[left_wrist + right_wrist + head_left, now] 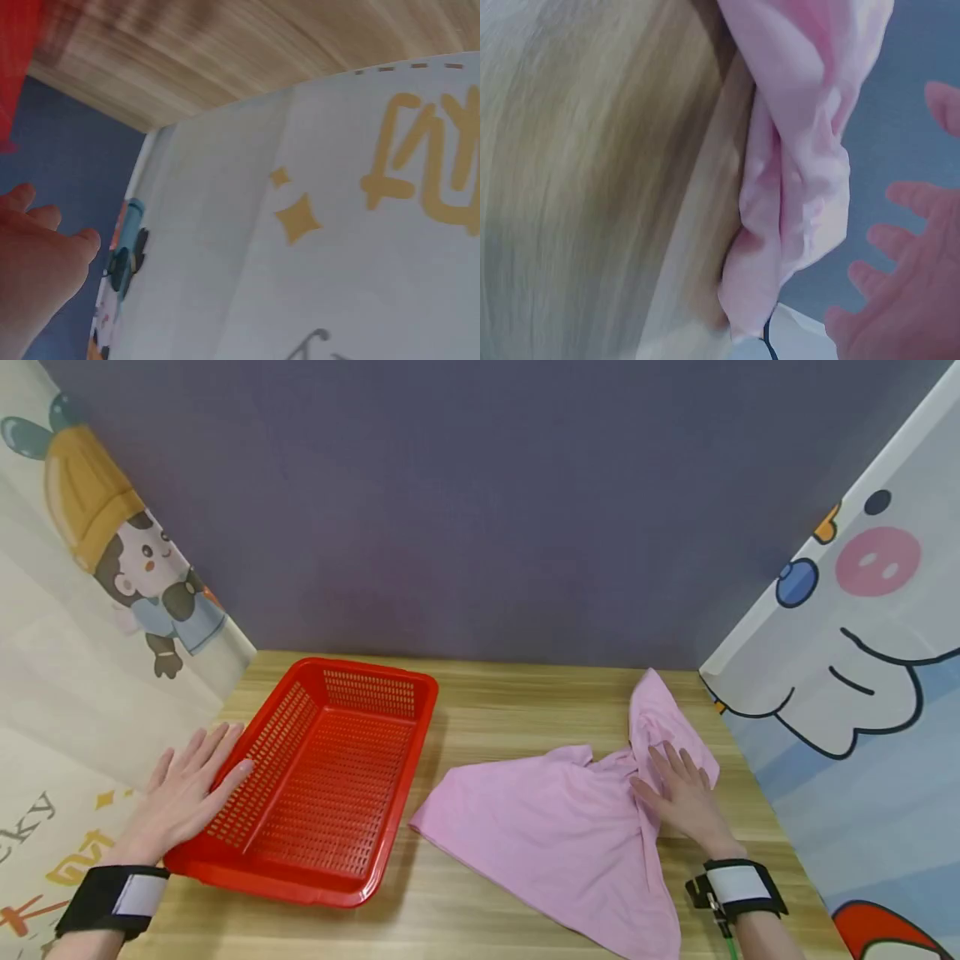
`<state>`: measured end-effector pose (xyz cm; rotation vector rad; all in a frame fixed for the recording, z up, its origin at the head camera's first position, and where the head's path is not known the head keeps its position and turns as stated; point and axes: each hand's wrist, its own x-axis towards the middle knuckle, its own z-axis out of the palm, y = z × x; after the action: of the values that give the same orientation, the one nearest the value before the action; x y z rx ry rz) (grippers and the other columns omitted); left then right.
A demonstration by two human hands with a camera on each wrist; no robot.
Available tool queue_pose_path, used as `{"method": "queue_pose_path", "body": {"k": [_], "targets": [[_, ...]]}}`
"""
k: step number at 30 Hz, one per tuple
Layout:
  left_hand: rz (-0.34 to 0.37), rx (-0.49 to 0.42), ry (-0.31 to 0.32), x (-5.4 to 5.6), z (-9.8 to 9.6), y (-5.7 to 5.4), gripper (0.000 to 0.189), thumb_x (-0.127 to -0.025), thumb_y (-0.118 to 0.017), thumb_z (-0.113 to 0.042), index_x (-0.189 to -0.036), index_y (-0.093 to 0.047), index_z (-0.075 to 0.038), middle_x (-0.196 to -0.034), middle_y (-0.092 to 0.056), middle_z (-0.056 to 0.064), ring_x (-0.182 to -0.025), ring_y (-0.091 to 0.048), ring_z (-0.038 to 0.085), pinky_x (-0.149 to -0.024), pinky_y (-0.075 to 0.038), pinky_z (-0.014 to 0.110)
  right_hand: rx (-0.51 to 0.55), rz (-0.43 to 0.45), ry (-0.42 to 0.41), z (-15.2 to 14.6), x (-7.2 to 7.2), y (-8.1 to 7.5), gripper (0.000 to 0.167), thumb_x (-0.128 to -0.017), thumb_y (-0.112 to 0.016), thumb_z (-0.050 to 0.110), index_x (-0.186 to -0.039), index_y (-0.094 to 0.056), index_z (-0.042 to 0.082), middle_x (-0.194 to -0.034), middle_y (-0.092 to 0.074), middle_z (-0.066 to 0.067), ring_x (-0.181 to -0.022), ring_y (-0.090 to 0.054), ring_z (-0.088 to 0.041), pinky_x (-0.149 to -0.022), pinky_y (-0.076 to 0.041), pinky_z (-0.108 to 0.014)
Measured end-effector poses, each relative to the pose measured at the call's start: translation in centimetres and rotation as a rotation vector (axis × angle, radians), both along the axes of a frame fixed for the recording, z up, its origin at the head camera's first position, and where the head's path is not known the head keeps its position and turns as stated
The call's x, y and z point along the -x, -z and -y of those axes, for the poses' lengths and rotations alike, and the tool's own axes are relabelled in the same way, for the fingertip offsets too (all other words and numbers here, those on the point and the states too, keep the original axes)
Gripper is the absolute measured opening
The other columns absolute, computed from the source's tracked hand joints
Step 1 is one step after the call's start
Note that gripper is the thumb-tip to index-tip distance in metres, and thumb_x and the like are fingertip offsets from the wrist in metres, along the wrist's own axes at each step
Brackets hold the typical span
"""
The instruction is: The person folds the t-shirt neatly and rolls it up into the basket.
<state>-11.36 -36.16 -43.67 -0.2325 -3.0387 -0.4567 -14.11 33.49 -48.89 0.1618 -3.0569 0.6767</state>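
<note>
Your right hand [684, 795] is hovering over the bunched far-right end of the pink cloth [540, 827], its fingers extended and spread, holding nothing. In the right wrist view the fingertips are appearing clear of the fabric, though you may be brushing it out of that camera's sight. Your left hand [183, 789] is lying over the left rim of the red plastic basket [300, 872], fingers straight and thumb apart; whether it is touching the rim, you cannot tell. The cloth is lying loosely on the wood-grain table [487, 710], to the right of the basket, its left corner resting just beside it without touching. It is spreading toward you in a broad flap and gathering into folds beneath your right hand. You are, judging by this, standing at a hands-free step, with the cloth unfolded and outside the basket. Handling the cloth would be calling for lowering your right hand and pinching the bunched folds.
</note>
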Motion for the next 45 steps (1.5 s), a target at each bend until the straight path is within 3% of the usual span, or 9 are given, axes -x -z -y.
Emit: {"method": "queue_pose_path", "body": {"k": [6, 15, 20, 24, 27, 34, 37, 42, 45], "targets": [[0.050, -0.046, 0.062, 0.2, -4.0, -1.2, 0.072, -0.104, -0.040, -0.049, -0.163, -0.010, -0.021, -0.167, -0.015, 0.023, -0.157, 0.004, 0.041, -0.119, 0.022, 0.063, 0.021, 0.085, -0.025, 0.9, 1.0, 1.1, 0.089, -0.091, -0.062, 0.055, -0.155, -0.032, 0.000, -0.162, -0.017, -0.034, -0.147, -0.010, -0.062, -0.110, -0.007, -0.082], [0.198, -0.054, 0.214, -0.6, -12.3, -3.0, 0.080, -0.096, -0.050, -0.063, -0.159, -0.031, -0.018, -0.153, -0.046, 0.024, -0.145, -0.036, 0.049, -0.121, -0.013, 0.067, -0.037, 0.138, -0.021, 1.8, 1.9, 2.8, 0.095, -0.087, -0.066, 0.059, -0.155, -0.032, 0.002, -0.160, -0.021, -0.033, -0.141, -0.020, -0.064, -0.105, -0.017, -0.083], [0.304, -0.037, 0.304, -1.5, -15.8, -3.0, 0.088, -0.092, -0.050, -0.072, -0.159, -0.030, -0.018, -0.147, -0.055, 0.017, -0.138, -0.047, 0.048, -0.118, -0.027, 0.066, -0.051, 0.143, -0.011, 2.0, 2.1, 3.3, 0.097, -0.085, -0.067, 0.060, -0.155, -0.030, 0.004, -0.158, -0.022, -0.030, -0.140, -0.019, -0.062, -0.105, -0.017, -0.082], [0.276, -0.002, 0.378, -1.6, -17.4, -2.7, 0.084, -0.093, -0.055, -0.067, -0.159, -0.031, -0.020, -0.092, -0.071, 0.000, -0.085, -0.066, 0.020, -0.084, -0.055, 0.040, -0.019, 0.158, 0.003, 2.2, 2.2, 3.3, 0.099, -0.084, -0.068, 0.060, -0.155, -0.029, 0.004, -0.157, -0.020, -0.030, -0.141, -0.016, -0.061, -0.105, -0.014, -0.081], [0.289, -0.025, 0.396, -1.4, -17.9, -2.6, 0.070, -0.096, -0.061, -0.052, -0.156, -0.037, -0.024, -0.061, -0.042, -0.009, -0.051, -0.041, 0.007, -0.052, -0.041, 0.024, -0.011, 0.186, 0.019, 2.3, 2.2, 3.3, 0.099, -0.084, -0.068, 0.060, -0.156, -0.027, 0.006, -0.158, -0.017, -0.029, -0.142, -0.013, -0.058, -0.106, -0.011, -0.080], [0.215, -0.012, 0.321, -0.6, -16.6, -2.7, 0.054, -0.097, -0.066, -0.022, -0.148, -0.050, -0.021, -0.054, -0.029, -0.011, -0.044, -0.026, 0.004, -0.041, -0.026, 0.019, 0.013, 0.222, 0.038, 2.2, 2.2, 3.7, 0.099, -0.085, -0.067, 0.059, -0.158, -0.023, 0.007, -0.160, -0.010, -0.027, -0.145, -0.006, -0.056, -0.109, -0.004, -0.079], [0.213, 0.013, 0.229, -0.1, -15.6, -2.8, 0.056, -0.098, -0.065, -0.022, -0.151, -0.047, -0.025, -0.056, -0.035, -0.007, -0.048, -0.031, 0.009, -0.043, -0.026, 0.023, 0.023, 0.217, 0.041, 2.1, 2.2, 4.0, 0.100, -0.085, -0.066, 0.060, -0.158, -0.022, 0.007, -0.161, -0.009, -0.027, -0.145, -0.005, -0.056, -0.110, -0.003, -0.078], [0.097, 0.100, 0.095, 0.2, -14.3, -2.3, 0.058, -0.099, -0.062, -0.023, -0.154, -0.042, -0.024, -0.071, -0.058, 0.006, -0.056, -0.049, 0.019, -0.045, -0.033, 0.030, 0.028, 0.207, 0.042, 2.1, 2.1, 4.1, 0.101, -0.085, -0.066, 0.060, -0.158, -0.021, 0.006, -0.160, -0.009, -0.027, -0.145, -0.004, -0.056, -0.109, -0.002, -0.078], [0.054, 0.123, -0.002, 0.1, -13.7, -1.8, 0.057, -0.101, -0.058, -0.022, -0.155, -0.039, -0.020, -0.078, -0.060, 0.012, -0.053, -0.048, 0.023, -0.043, -0.033, 0.031, 0.030, 0.210, 0.039, 2.3, 2.1, 4.1, 0.101, -0.085, -0.066, 0.060, -0.158, -0.021, 0.006, -0.161, -0.009, -0.028, -0.145, -0.004, -0.057, -0.109, -0.001, -0.079]]}}
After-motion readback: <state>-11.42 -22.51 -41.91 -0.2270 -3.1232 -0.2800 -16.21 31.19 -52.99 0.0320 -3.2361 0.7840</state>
